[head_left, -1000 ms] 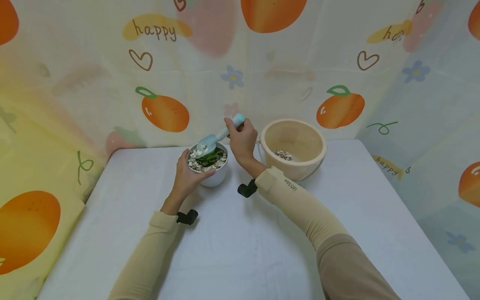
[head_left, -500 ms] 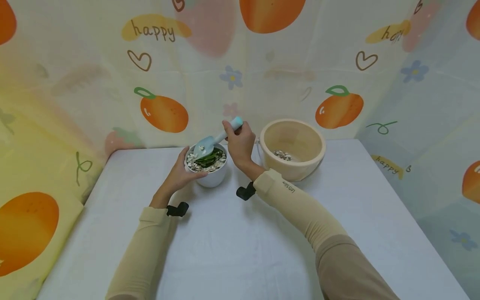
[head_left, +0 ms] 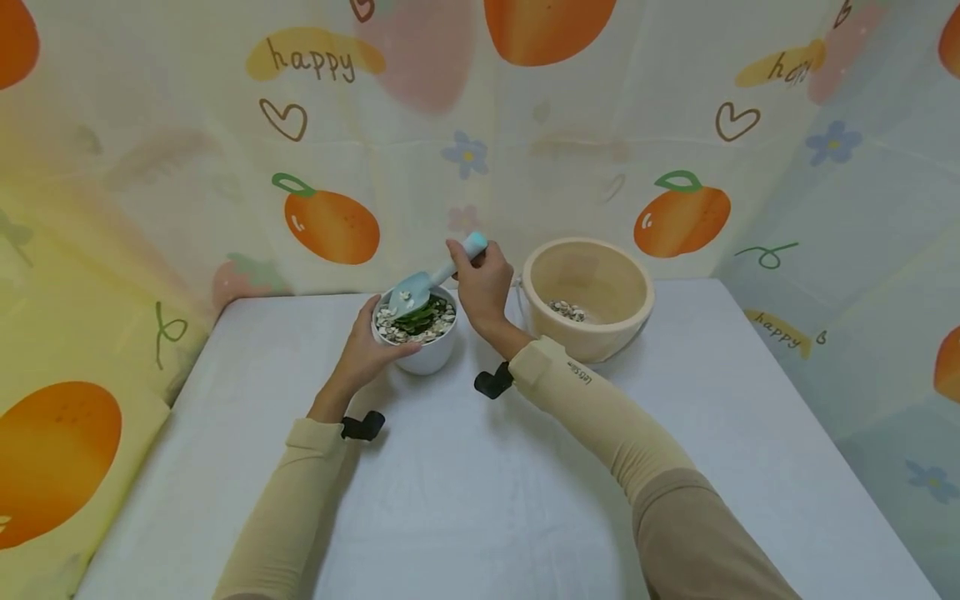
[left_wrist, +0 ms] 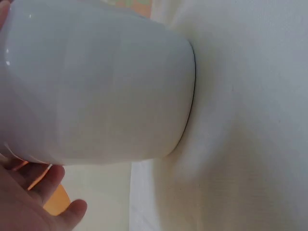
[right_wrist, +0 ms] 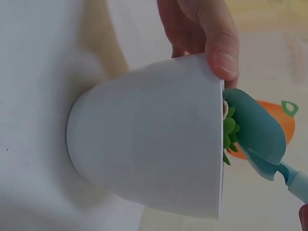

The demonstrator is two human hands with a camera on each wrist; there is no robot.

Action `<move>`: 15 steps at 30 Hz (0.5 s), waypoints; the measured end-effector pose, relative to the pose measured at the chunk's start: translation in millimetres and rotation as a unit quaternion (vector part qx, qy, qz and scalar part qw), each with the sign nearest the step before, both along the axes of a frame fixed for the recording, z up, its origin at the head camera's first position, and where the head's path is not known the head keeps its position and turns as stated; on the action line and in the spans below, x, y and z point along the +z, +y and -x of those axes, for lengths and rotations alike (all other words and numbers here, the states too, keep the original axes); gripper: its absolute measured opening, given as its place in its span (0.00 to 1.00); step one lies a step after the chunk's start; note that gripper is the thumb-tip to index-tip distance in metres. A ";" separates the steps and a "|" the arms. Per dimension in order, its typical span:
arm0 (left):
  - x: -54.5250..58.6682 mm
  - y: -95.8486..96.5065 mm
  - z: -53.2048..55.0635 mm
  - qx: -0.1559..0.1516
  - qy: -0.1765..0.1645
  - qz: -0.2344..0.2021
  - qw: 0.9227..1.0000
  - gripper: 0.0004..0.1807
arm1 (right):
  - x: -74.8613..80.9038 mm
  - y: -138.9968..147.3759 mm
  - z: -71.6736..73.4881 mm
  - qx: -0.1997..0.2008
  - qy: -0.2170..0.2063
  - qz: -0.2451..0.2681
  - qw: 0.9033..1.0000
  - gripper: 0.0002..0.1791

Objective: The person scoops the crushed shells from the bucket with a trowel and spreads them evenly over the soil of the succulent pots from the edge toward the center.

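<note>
White pot (head_left: 429,360) standing upright on white table (head_left: 450,500), holding green plant (head_left: 422,321) and small stones (head_left: 438,333). Your left hand (head_left: 363,346) gripping its side, thumb lying by near rim, likely for stopping wobbles; some fingertips hiding behind pot, so how tightly they are squeezing is hard to tell. Your right hand (head_left: 486,287) pinching blue scoop (head_left: 417,285) by handle, blade sitting low over rim, seemingly for reaching inside neatly. Tan bucket (head_left: 592,337) standing near right hand, holding other stones (head_left: 567,311), maybe for easy reach.
</note>
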State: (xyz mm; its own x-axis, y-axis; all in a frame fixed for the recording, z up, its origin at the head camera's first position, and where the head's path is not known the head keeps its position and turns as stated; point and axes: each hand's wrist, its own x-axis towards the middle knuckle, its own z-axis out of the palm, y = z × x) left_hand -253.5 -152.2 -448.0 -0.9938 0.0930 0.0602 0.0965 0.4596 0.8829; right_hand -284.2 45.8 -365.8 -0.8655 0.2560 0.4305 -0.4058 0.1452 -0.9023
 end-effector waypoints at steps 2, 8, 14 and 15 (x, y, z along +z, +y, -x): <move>0.9 1.2 -1.9 0.007 0.007 0.006 1.000 0.59 | 1.7 0.7 0.5 0.000 0.003 -0.001 1.000 0.17; 0.3 4.8 -7.4 0.028 0.012 0.017 0.999 0.59 | 7.9 2.3 2.5 -0.011 0.023 -0.022 0.999 0.16; -0.8 8.1 -11.1 0.040 0.030 0.042 0.998 0.61 | 5.9 2.4 0.2 0.002 0.000 -0.017 1.000 0.17; -0.5 7.4 -10.2 0.036 0.036 0.043 0.998 0.60 | 5.3 1.8 -0.4 0.004 -0.001 -0.017 1.000 0.17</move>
